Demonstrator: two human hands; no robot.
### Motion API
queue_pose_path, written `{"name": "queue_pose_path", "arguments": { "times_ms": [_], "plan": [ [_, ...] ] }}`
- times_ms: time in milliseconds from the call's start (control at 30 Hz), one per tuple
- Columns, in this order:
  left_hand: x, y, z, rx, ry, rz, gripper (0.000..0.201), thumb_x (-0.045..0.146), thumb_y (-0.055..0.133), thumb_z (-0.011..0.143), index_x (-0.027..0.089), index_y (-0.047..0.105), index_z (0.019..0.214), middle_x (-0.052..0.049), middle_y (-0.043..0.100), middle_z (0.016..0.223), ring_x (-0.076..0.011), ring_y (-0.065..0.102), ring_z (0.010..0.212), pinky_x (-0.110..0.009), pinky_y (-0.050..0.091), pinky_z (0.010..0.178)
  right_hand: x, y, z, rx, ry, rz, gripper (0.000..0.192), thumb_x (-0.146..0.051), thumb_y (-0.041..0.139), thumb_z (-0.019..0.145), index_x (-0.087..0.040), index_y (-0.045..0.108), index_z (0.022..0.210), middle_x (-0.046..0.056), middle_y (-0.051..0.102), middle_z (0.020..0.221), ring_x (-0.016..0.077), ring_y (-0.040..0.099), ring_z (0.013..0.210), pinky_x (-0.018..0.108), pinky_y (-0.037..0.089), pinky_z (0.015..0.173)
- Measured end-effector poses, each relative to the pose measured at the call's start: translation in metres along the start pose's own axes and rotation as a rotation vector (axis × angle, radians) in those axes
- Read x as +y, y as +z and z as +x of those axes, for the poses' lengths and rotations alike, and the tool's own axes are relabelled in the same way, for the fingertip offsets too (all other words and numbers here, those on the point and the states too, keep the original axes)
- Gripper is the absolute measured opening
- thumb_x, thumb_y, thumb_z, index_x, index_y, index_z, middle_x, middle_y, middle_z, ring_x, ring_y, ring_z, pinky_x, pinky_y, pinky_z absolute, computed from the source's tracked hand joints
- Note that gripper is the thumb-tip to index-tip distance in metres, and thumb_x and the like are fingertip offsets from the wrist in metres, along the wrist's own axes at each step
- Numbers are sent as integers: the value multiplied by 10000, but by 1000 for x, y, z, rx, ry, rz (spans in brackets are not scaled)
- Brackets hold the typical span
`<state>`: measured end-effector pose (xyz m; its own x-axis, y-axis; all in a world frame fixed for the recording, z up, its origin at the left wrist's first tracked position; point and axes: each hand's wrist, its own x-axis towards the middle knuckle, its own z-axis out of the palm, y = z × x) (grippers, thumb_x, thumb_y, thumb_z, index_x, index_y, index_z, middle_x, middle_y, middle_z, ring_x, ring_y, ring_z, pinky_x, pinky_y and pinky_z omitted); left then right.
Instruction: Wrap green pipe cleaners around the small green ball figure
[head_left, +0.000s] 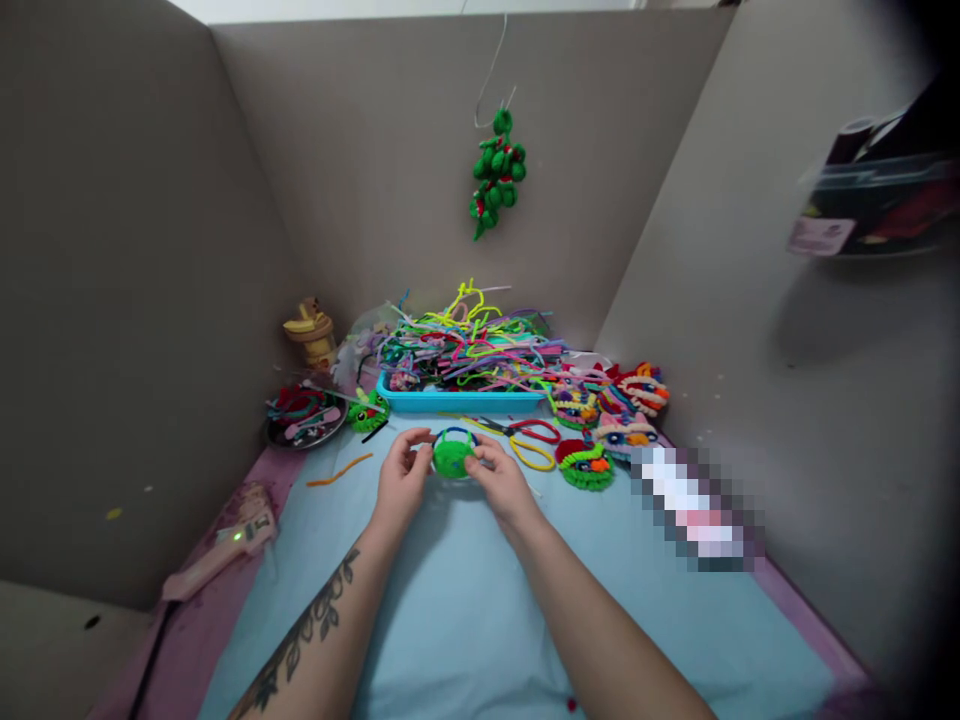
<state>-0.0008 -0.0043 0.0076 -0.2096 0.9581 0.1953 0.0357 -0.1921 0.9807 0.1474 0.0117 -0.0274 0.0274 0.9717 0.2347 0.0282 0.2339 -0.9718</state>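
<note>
Between my two hands is a round green fuzzy pipe-cleaner piece (454, 458) with a blue and pale band along its far rim. My left hand (406, 468) grips its left edge between thumb and fingers. At its right edge, the thumb of my right hand (501, 475) presses on the green face, with the fingers behind. A pair of scissors (531, 440) with one red and one yellow handle lies just beyond my right hand. To the left, an orange pipe cleaner (340, 470) and a short black one (374, 432) rest on the blue cloth (465, 620).
A blue tray (465, 402) heaped with coloured pipe cleaners stands at the back. Finished fuzzy faces (585, 465) cluster at right, a green one (367, 410) at left. A pink glue gun (225, 545) lies left, near a metal bowl (307, 435). Grey partitions (390, 150) enclose the table.
</note>
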Motion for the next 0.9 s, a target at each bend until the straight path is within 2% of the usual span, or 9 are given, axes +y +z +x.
{"name": "queue_pose_path", "arguments": {
  "times_ms": [100,200,300,367,533,667,733,833,900],
  "plan": [
    [1,0,1,60,-81,-46,349,394,630,701,175,578,967,-61,616,949,-89,532,581,-192,396,508,-10,-3,-3,112,-90,-100,118,-314,604,720,-207,638,757,80,510,1163,232,509,1053,390,429,855],
    [1,0,1,-65,-225,-223,395,424,632,697,173,594,1000,-78,624,972,-134,601,695,-212,435,564,-24,-5,-8,183,-372,-353,71,-225,589,735,-247,653,753,49,457,1198,240,421,1141,446,330,973],
    [1,1,-1,-181,-295,-403,414,377,667,674,175,612,1031,-81,638,978,-163,610,764,-256,468,641,-29,-6,-14,226,-603,-533,181,-151,566,732,-295,672,712,14,435,1202,257,362,1173,485,305,985],
    [3,1,-2,-200,-289,-459,412,322,708,628,176,633,1006,-76,653,965,-170,610,770,-264,472,660,-28,-6,-17,265,-650,-595,201,-143,576,721,-317,676,699,3,421,1206,270,352,1171,504,312,974],
    [5,1,-3,-154,-243,-483,396,242,761,528,168,669,906,-70,681,898,-202,617,793,-281,467,697,-26,-5,-20,307,-653,-629,161,-180,589,717,-303,674,658,11,406,1210,293,348,1164,524,309,966],
    [-1,-1,-2,-185,-197,-428,366,243,729,596,180,656,950,-69,672,926,-187,607,789,-273,461,681,-32,-5,-20,283,-602,-535,139,-199,569,731,-284,679,733,34,416,1219,285,361,1168,494,311,967],
    [-3,-1,-2,-193,-131,-355,357,261,692,658,190,635,1003,-79,649,1001,-187,594,841,-271,456,697,-33,-3,-19,243,-508,-423,104,-231,572,740,-252,669,769,59,453,1193,266,407,1132,451,337,947],
    [-3,-1,-1,-194,-35,-273,410,266,674,689,201,589,1084,-92,593,1134,-191,562,949,-300,432,807,-28,1,-13,145,-206,-115,125,-316,590,740,-201,624,704,61,574,931,209,528,895,353,416,791],
    [-2,1,0,-191,-39,-252,453,272,685,676,193,568,1106,-97,587,1137,-187,554,964,-314,412,849,-22,5,-8,68,63,193,198,-371,604,727,-188,586,653,17,570,699,161,530,691,286,407,631]
  ]
}}
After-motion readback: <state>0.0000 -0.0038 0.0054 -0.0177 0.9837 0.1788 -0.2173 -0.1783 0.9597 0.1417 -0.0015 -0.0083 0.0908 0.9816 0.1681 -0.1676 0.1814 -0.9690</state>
